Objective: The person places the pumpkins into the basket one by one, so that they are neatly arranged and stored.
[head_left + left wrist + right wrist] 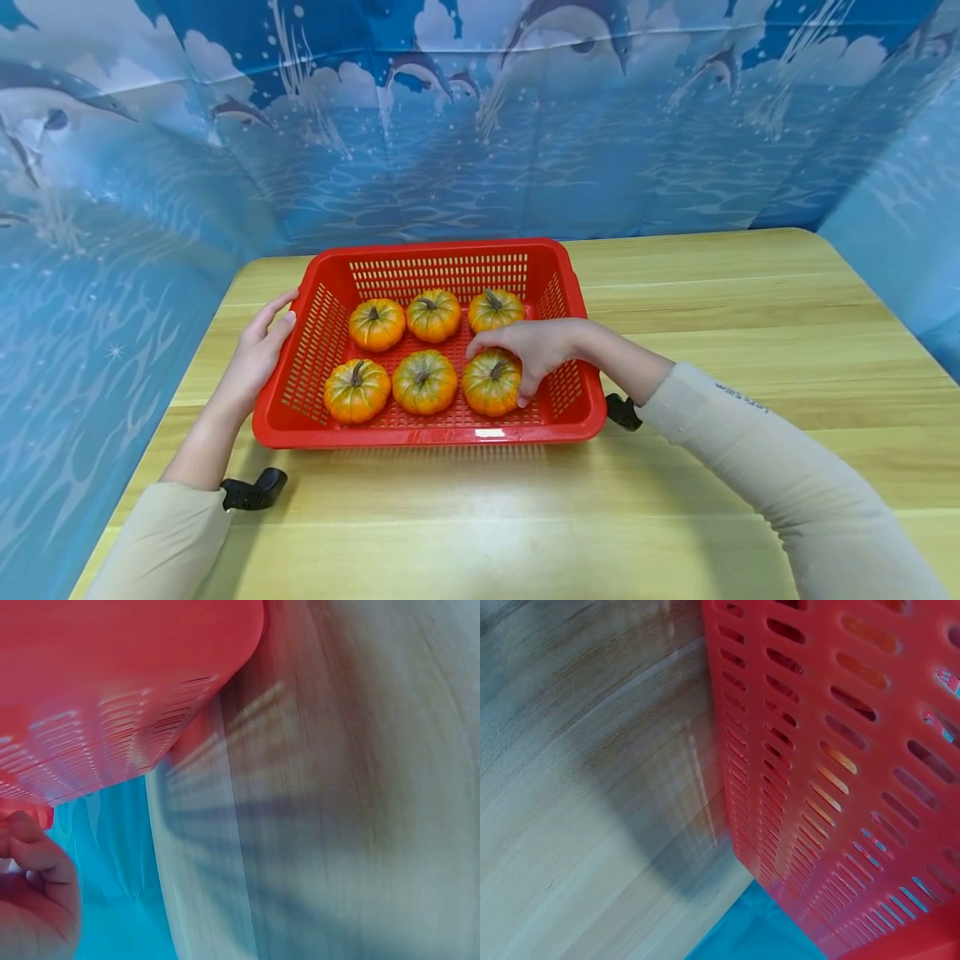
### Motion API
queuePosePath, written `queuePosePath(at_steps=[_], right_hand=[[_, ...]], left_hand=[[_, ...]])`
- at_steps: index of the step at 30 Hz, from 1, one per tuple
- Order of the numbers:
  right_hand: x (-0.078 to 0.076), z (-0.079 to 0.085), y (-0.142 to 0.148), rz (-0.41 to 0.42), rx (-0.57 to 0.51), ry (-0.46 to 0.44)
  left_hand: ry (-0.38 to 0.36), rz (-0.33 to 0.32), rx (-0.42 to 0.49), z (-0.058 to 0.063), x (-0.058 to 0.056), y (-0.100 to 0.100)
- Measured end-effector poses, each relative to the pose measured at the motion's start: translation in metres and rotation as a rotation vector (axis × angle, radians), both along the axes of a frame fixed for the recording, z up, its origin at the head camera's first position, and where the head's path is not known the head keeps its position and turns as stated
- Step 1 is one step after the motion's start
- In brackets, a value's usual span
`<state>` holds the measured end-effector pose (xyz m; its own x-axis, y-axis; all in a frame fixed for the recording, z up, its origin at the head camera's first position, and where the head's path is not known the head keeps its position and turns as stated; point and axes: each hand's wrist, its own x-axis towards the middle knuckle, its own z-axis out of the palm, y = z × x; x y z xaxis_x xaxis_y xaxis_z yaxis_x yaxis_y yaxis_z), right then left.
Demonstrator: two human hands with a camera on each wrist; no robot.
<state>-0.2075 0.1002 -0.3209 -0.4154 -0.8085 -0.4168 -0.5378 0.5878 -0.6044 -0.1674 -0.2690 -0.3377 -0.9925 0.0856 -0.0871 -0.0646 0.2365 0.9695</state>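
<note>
A red plastic basket [442, 435] with slotted walls stands on the table, holding several small orange pumpkins in two rows. My right hand [536, 346] reaches over the basket's right side and grips the front-right pumpkin [489, 392] from above, thumb on its right side and fingertips at its upper left. Behind that hand is the back-right pumpkin [495, 308]. At the basket's left rim, my left hand [255, 354] holds the edge with thumb and fingers; curled fingers [41, 855] show beside the red wall in the left wrist view. The right hand is out of its wrist view.
Around the basket lies a light wood-grain table [750, 350]. Blue cloth [450, 167] printed with dolphins hangs behind it and along both sides. A black wrist device [255, 490] sits on the left arm, another [624, 412] on the right, close to the basket's right wall.
</note>
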Motion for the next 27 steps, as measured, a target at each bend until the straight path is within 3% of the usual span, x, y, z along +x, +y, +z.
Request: queuePosePath(at_steps=[16,27], right_hand=[[-0.0003,0.0018,-0.0012,0.014,0.012,0.039],[-0.0015,0.007,0.0028,-0.001,-0.011,0.038]], left_hand=[[0.001,0.059,-0.013,-0.0015,-0.0013,-0.0009],[-0.008,0.022,-0.132,-0.0023,-0.0029,-0.0035]])
